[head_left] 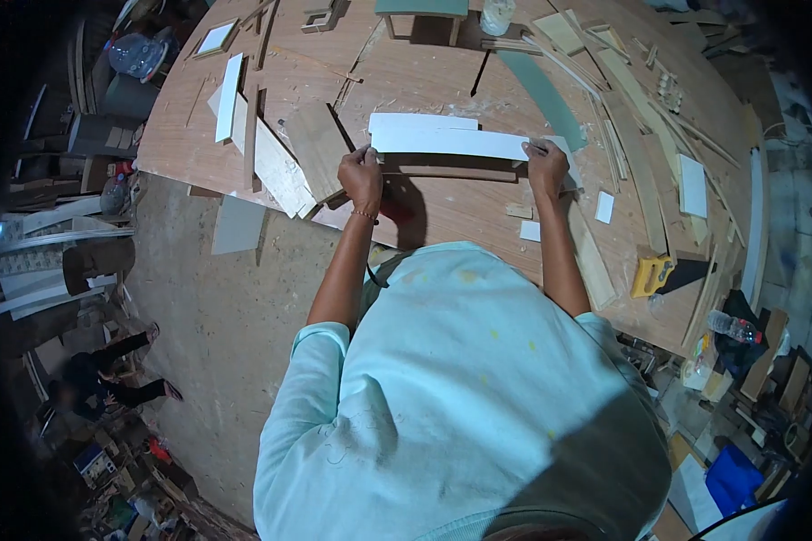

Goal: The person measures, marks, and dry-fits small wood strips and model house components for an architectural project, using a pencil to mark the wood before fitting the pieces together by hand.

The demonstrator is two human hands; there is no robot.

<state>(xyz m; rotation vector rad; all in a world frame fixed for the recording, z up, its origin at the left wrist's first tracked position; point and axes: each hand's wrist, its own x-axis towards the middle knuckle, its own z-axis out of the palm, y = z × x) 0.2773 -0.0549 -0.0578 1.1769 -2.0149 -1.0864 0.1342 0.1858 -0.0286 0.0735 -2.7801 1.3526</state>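
Note:
A long white strip of board (451, 142) spans between my two hands above the worktable (307, 81). My left hand (362, 178) pinches its left end, and my right hand (547, 168) grips the right end. Just behind the strip a second white piece (424, 121) shows, partly covered. Below the strip lies a brown wooden strip (451, 172), with a dark shadow around it. Beside my left hand rests a wide wooden board (318, 149). Small white pieces (530, 231) lie on the table near my right forearm.
A yellow-handled saw (654, 274) lies at the table's right. Long wood strips (636, 171) crowd that side. At the far edge stand a small green-topped stool (421, 7) and a plastic container (497, 16). Another person (95, 379) sits at the lower left.

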